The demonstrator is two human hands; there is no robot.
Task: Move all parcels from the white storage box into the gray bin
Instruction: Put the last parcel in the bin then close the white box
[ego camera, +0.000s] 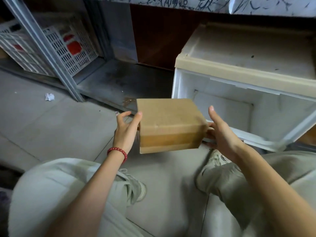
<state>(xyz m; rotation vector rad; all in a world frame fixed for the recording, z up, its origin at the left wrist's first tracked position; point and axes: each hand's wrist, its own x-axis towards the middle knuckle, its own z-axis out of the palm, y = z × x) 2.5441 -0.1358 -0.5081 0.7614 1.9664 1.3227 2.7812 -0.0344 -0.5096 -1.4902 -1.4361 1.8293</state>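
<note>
A brown cardboard parcel (168, 124) with a tape band is held in the air between both hands, in front of the white storage box (188, 82). My left hand (126, 130) grips its left side, thumb on the top edge. My right hand (220, 132) holds the right side with curled fingers against it, thumb raised off the parcel. The white storage box stands at the right, its front open and a beige lid (239, 65) on top; no parcel shows in the visible interior. A gray perforated bin (56, 48) sits far left on a low shelf, with red items inside.
A metal shelf post (46, 48) slants in front of the gray bin, above a dark shelf base (119, 79). A crumpled paper scrap (49, 97) lies on the gray tiled floor. My knees and shoes (217, 161) fill the lower view.
</note>
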